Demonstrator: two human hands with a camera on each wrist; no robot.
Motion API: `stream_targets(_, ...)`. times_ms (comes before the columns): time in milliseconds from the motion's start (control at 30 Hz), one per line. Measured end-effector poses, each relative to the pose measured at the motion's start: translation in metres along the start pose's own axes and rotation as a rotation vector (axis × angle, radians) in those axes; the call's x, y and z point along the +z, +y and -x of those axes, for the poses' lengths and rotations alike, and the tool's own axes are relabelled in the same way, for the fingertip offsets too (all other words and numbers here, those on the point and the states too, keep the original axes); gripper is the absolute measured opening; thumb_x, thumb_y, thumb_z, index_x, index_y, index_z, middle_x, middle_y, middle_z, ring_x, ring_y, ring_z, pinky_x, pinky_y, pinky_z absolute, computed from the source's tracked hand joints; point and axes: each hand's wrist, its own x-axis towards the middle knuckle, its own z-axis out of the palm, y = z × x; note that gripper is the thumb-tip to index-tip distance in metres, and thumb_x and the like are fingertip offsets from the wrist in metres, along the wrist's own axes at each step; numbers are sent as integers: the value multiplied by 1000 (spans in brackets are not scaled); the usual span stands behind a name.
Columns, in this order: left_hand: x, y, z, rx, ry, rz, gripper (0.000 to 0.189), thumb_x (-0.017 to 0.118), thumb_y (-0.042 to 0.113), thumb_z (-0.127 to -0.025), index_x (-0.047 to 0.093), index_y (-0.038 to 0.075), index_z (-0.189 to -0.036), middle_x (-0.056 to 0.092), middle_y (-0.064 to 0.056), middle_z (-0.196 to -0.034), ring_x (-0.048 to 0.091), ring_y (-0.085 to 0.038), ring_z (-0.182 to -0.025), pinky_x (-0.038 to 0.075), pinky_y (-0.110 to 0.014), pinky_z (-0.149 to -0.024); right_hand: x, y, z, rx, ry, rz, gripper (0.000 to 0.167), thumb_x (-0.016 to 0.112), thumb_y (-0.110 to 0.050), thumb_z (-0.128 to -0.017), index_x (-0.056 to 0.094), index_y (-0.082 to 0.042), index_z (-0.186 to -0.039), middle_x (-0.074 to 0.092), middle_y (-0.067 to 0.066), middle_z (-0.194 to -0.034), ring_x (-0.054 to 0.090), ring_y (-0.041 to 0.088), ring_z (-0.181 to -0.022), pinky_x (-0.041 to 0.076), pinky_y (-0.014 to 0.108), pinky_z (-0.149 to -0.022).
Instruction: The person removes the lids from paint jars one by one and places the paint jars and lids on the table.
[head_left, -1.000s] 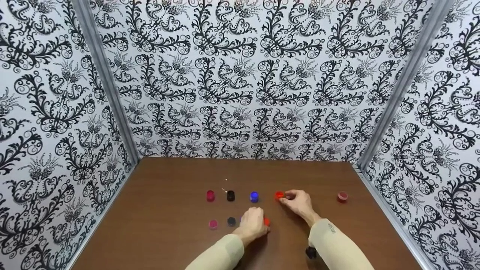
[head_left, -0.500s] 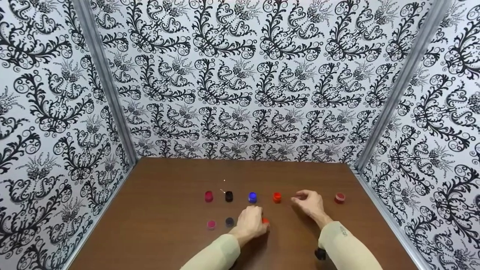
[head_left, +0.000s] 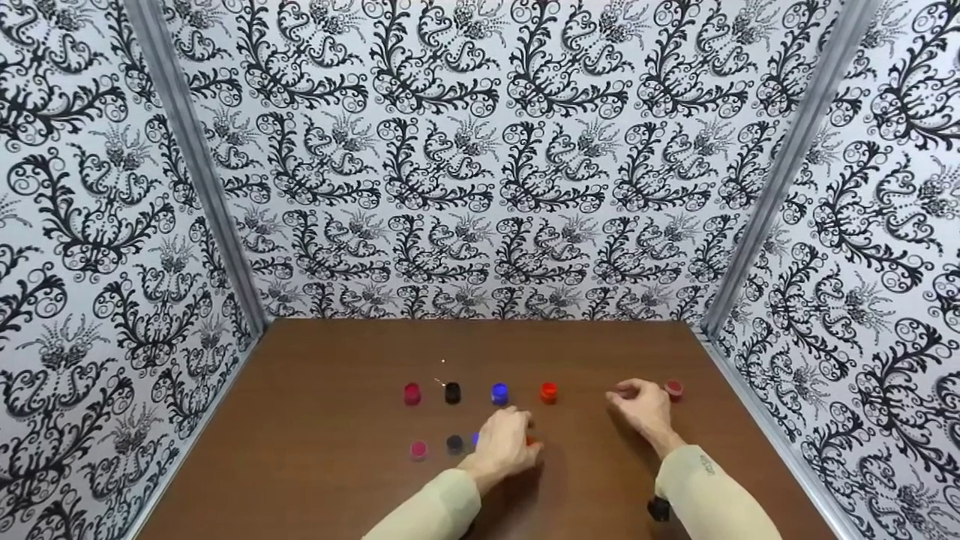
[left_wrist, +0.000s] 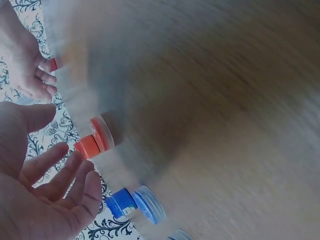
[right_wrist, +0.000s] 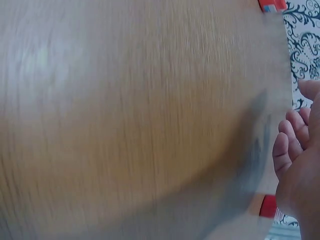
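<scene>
My left hand (head_left: 504, 444) hovers over the near row of lids with loosely bent fingers. In the left wrist view, the orange lid (left_wrist: 102, 132) lies apart from its fingertips, with the small orange jar (left_wrist: 87, 146) behind it. The blue lid (left_wrist: 150, 204) and blue jar (left_wrist: 120, 202) are close by too. My right hand (head_left: 643, 409) is over the table with relaxed fingers and holds nothing. Just beyond it stands the small red jar (head_left: 673, 390), partly covered by that hand in the head view.
A far row holds the crimson jar (head_left: 412, 394), black jar (head_left: 452, 392), blue jar (head_left: 499, 393) and orange jar (head_left: 548, 392). Nearer are the pink lid (head_left: 418, 450) and dark lid (head_left: 454, 444). Patterned walls (head_left: 480, 187) border the brown table (head_left: 322, 480).
My right hand has let go of the orange jar and moved right, close to the red jar. My left hand has loosened from the orange lid and stays about where it was.
</scene>
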Motion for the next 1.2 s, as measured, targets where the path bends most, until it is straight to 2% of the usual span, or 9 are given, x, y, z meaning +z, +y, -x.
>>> stream_targets(100,-1,2,-1,11,-20,21,32,91,35,-91,82,12,-112,78,-4,-105,73,-27,-97,65,-41,-86,-6,7,1,-2,14,25,29,90,-31,-90,86,-8,-108,87,11,-99,80,22,-88,62,41,-89)
stream_targets(267,2,5,-2,43,-43,53,31,90,34,-92,83,12,-112,77,-2,-102,72,-25,-95,63,-39,-84,-16,23,3,-39,63,62,28,91,-29,-89,86,-6,-105,86,11,-94,80,24,-85,62,45,-87)
stream_targets(467,4,10,-3,85,-66,74,30,89,36,-94,83,14,-113,76,0,-102,71,-23,-94,62,-37,-83,-26,38,6,-44,84,76,31,90,-30,-91,85,-4,-107,86,16,-99,81,35,-92,62,55,-92)
stream_targets(667,6,13,-4,123,-91,66,33,87,41,-96,82,14,-114,76,0,-103,70,-21,-94,61,-35,-82,-34,49,10,-4,95,87,33,89,-32,-92,85,-4,-111,87,17,-103,81,41,-100,59,58,-95)
stream_targets(767,6,14,-4,145,-79,74,32,86,41,-97,82,13,-114,77,-1,-103,71,-22,-94,62,-37,-82,-38,55,10,13,113,89,35,88,-34,-91,85,-5,-110,87,16,-102,80,43,-102,58,58,-93)
stream_targets(900,14,12,-4,188,-43,77,32,83,42,-99,82,14,-113,77,-1,-103,71,-21,-92,61,-39,-79,-42,62,8,36,138,102,35,88,-35,-91,85,-5,-109,87,17,-103,79,47,-105,57,60,-95)
stream_targets(1000,14,14,-4,195,-46,71,33,84,43,-98,82,13,-114,78,0,-104,71,-20,-92,61,-36,-80,-45,66,7,67,160,115,37,87,-36,-92,84,-3,-109,86,19,-108,77,51,-110,56,63,-98)
stream_targets(1033,7,20,-2,181,-65,73,34,86,41,-97,82,12,-114,78,-1,-105,72,-20,-93,62,-35,-82,-47,66,7,79,166,119,38,87,-36,-92,84,-2,-109,86,21,-109,76,53,-111,55,64,-99)
stream_targets(1200,4,25,0,170,-77,37,36,88,42,-95,83,15,-117,79,2,-105,71,-18,-94,61,-31,-85,-51,62,5,136,164,128,49,86,-41,-92,82,3,-113,83,28,-117,71,60,-117,53,69,-103)
